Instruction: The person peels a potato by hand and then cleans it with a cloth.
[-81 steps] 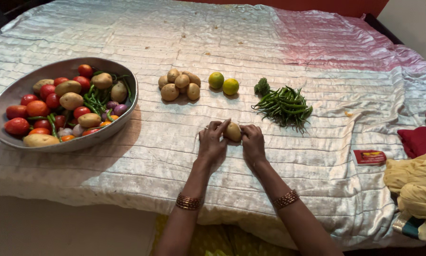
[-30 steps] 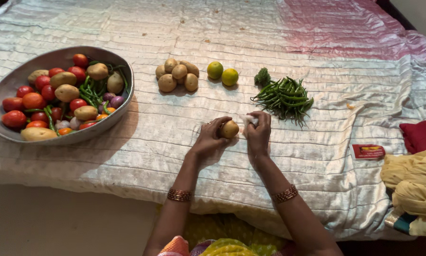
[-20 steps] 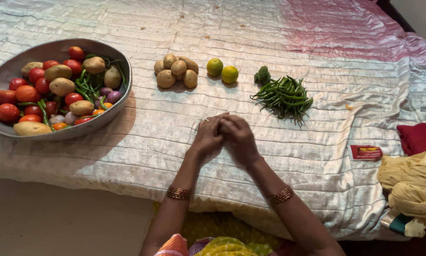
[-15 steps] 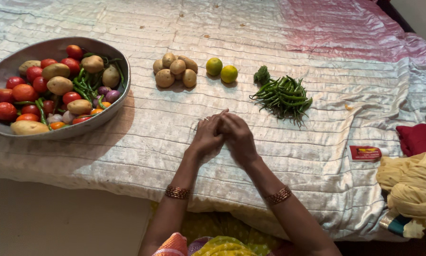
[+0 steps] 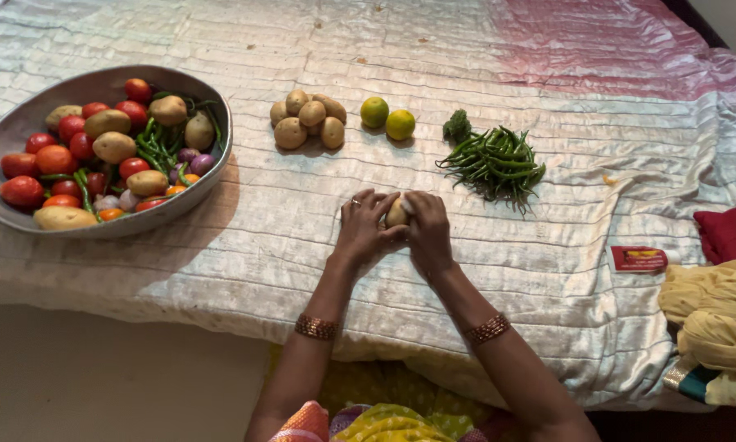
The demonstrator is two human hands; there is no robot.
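The left hand (image 5: 366, 227) and the right hand (image 5: 427, 232) meet over the quilted cloth (image 5: 286, 237), near its front edge, and enclose 1 potato (image 5: 397, 214) between them. Both hands are curled about halfway shut, with the fingers wrapped around the potato's sides, so only its top shows between the 2 thumbs. This 2-sided hold appears suited to rubbing or turning the potato in place, since each palm braces against the other. A small pale scrap lies against the right fingers; its nature cannot be determined. Behind the hands, well apart, sorted groups lie in a row: a pile of potatoes (image 5: 309, 119), 2 limes (image 5: 387, 119) just beside it, then a heap of green chillies (image 5: 494, 160) with a small green floret (image 5: 457, 126) touching its far corner. The grouping by kind suggests sorted stock. At far left, a metal tray (image 5: 24, 123) holds mixed tomatoes, potatoes, chillies and small onions; its near rim sits close to the cloth's front edge. Open cloth lies between the tray and the hands, and also to their right as far as a small red packet (image 5: 638, 259). Yellow fabric (image 5: 715, 311) and a red cloth (image 5: 729, 232) occupy the right edge.
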